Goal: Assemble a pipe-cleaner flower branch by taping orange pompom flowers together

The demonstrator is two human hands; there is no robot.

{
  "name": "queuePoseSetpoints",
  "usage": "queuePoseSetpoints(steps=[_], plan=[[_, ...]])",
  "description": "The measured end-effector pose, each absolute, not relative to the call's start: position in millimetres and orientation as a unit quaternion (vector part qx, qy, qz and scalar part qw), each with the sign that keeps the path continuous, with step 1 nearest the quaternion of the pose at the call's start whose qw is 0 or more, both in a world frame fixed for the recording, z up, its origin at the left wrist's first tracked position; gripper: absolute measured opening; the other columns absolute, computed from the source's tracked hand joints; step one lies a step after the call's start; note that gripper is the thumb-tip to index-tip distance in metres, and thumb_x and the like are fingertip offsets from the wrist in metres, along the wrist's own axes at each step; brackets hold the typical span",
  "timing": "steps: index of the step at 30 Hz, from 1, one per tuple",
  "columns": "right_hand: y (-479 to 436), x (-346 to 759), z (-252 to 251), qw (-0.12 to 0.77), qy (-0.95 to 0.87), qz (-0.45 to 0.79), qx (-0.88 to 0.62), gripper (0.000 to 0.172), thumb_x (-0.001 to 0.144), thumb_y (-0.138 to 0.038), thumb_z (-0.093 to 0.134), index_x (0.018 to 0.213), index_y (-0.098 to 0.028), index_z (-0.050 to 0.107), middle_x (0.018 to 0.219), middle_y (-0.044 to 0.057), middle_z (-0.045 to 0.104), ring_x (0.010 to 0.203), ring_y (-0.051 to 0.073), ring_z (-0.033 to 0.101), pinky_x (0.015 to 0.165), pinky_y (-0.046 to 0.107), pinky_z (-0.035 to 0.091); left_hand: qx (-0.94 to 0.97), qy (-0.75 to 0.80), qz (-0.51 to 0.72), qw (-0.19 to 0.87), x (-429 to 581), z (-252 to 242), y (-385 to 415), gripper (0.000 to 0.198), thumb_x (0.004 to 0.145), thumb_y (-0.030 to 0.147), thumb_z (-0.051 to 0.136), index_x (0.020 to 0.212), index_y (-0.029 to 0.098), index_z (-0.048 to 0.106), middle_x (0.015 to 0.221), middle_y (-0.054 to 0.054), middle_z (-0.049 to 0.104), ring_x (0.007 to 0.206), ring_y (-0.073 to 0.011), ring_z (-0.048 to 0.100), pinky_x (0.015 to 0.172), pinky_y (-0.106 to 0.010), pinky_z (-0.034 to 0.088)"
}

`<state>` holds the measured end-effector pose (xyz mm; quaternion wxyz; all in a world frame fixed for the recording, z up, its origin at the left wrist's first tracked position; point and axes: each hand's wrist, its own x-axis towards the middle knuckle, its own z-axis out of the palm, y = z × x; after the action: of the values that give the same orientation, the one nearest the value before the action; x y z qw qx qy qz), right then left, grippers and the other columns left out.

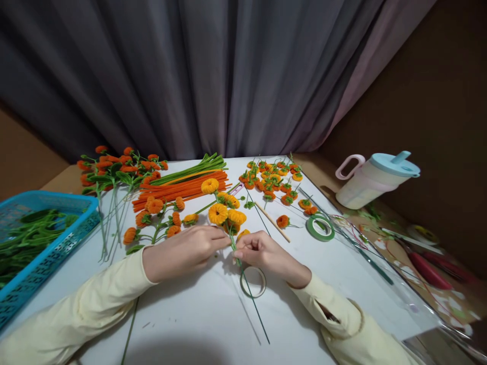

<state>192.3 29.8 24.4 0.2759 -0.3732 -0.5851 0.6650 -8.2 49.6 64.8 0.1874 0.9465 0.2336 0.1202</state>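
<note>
Between my hands stands a spray of yellow pipe-cleaner flowers [218, 214] on a green stem, whose bare wire end runs down toward me. My left hand [190, 248] pinches the stem just beneath the blossoms. My right hand [262, 253] has thumb and fingers closed on the same stem, a little lower and to the right. A nearly used-up roll of green floral tape [253, 282] is below my right hand; whether its strip reaches the stem I cannot tell. Left of the spray lies a branch with orange flowers [154, 205].
Bundles of orange [175, 188] and green pipe cleaners [190, 171] lie behind. Loose flower heads [274, 180], a wooden stick [272, 222] and a fuller tape roll [320, 227] are right. A blue basket [85, 205] holds leaves. A tumbler [365, 182] and red-handled pliers [429, 271] stand farther right.
</note>
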Motion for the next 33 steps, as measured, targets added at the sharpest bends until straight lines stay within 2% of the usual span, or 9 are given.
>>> queuePoseSetpoints(steps=[3, 8, 12, 15, 19, 24, 26, 29, 33], plan=[[33.2, 195.9, 21.9, 0.291, -0.536, 0.712, -0.347, 0.025, 0.071, -0.033, 0.065, 0.064, -0.012, 0.055, 0.046, -0.009, 0.031, 0.041, 0.004, 0.019, 0.041, 0.021, 0.011, 0.886, 0.313, 0.122, 0.319, -5.9, 71.9, 53.2, 0.026, 0.088, 0.027, 0.042, 0.087, 0.017, 0.066, 0.083, -0.007, 0.066, 0.077, -0.0178, 0.060, 0.071, -0.025, 0.044], [36.2, 200.2, 19.5, 0.306, -0.500, 0.752, -0.302, 0.020, 0.073, -0.029, 0.065, 0.067, -0.011, 0.058, 0.044, -0.009, 0.032, 0.038, 0.003, 0.017, 0.039, 0.021, 0.008, 0.655, 0.345, 0.083, 0.667, -12.2, 76.1, 74.5, 0.040, 0.084, 0.045, 0.045, 0.091, 0.011, 0.067, 0.082, -0.011, 0.067, 0.072, -0.0203, 0.061, 0.061, -0.028, 0.046], [36.7, 200.8, 19.9, 0.324, -0.487, 0.763, -0.274, 0.019, 0.072, -0.027, 0.065, 0.066, -0.010, 0.060, 0.044, -0.008, 0.034, 0.036, 0.003, 0.020, 0.038, 0.021, 0.010, 0.549, 0.304, 0.161, 0.762, -5.2, 42.6, 76.0, 0.026, 0.068, 0.030, 0.071, 0.085, 0.011, 0.069, 0.080, -0.007, 0.066, 0.070, -0.0141, 0.056, 0.069, -0.025, 0.043], [36.8, 199.8, 18.4, 0.337, -0.482, 0.767, -0.256, 0.018, 0.073, -0.026, 0.065, 0.066, -0.010, 0.060, 0.044, -0.008, 0.037, 0.036, 0.002, 0.023, 0.038, 0.020, 0.011, 0.396, 0.240, 0.253, 0.849, 12.4, 8.9, 58.7, 0.035, 0.062, 0.033, 0.076, 0.091, 0.016, 0.069, 0.082, -0.005, 0.065, 0.077, -0.0133, 0.055, 0.074, -0.024, 0.041], [35.3, 194.3, 13.2, 0.324, -0.467, 0.788, -0.238, 0.022, 0.072, -0.029, 0.067, 0.064, -0.010, 0.059, 0.043, -0.007, 0.040, 0.034, 0.002, 0.024, 0.036, 0.020, 0.011, 0.302, 0.242, 0.306, 0.870, 30.8, -10.8, 36.8, 0.041, 0.060, 0.035, 0.077, 0.096, 0.019, 0.066, 0.078, -0.002, 0.063, 0.072, -0.0128, 0.055, 0.072, -0.026, 0.041], [32.9, 186.9, 5.6, 0.287, -0.462, 0.807, -0.229, 0.026, 0.070, -0.032, 0.069, 0.063, -0.011, 0.055, 0.038, -0.010, 0.035, 0.031, 0.002, 0.023, 0.035, 0.019, 0.012, 0.297, 0.268, 0.321, 0.858, 31.1, -4.3, 34.4, 0.029, 0.058, 0.034, 0.077, 0.077, 0.014, 0.067, 0.071, -0.003, 0.062, 0.069, -0.0160, 0.056, 0.069, -0.029, 0.042], [33.4, 186.4, 4.3, 0.278, -0.461, 0.811, -0.230, 0.025, 0.071, -0.032, 0.067, 0.065, -0.011, 0.055, 0.039, -0.010, 0.036, 0.031, 0.002, 0.024, 0.035, 0.019, 0.014, 0.320, 0.291, 0.343, 0.834, 28.5, -1.1, 36.3, 0.021, 0.061, 0.030, 0.075, 0.066, 0.012, 0.066, 0.062, -0.001, 0.057, 0.060, -0.0122, 0.052, 0.063, -0.025, 0.041], [35.5, 187.4, 5.1, 0.282, -0.474, 0.795, -0.252, 0.025, 0.075, -0.032, 0.065, 0.067, -0.012, 0.054, 0.042, -0.009, 0.039, 0.031, 0.002, 0.028, 0.036, 0.018, 0.020, 0.377, 0.335, 0.382, 0.774, 24.6, 2.1, 39.5, 0.024, 0.067, 0.030, 0.071, 0.054, 0.011, 0.062, 0.054, 0.001, 0.051, 0.054, -0.0092, 0.045, 0.057, -0.022, 0.038], [38.7, 188.6, 6.9, 0.280, -0.510, 0.752, -0.310, 0.029, 0.077, -0.038, 0.063, 0.068, -0.012, 0.053, 0.040, -0.008, 0.042, 0.031, 0.004, 0.037, 0.038, 0.018, 0.029, 0.443, 0.402, 0.391, 0.700, 20.8, 3.1, 42.5, 0.026, 0.070, 0.033, 0.068, 0.056, 0.011, 0.066, 0.056, -0.001, 0.056, 0.057, -0.0111, 0.046, 0.058, -0.023, 0.037]])
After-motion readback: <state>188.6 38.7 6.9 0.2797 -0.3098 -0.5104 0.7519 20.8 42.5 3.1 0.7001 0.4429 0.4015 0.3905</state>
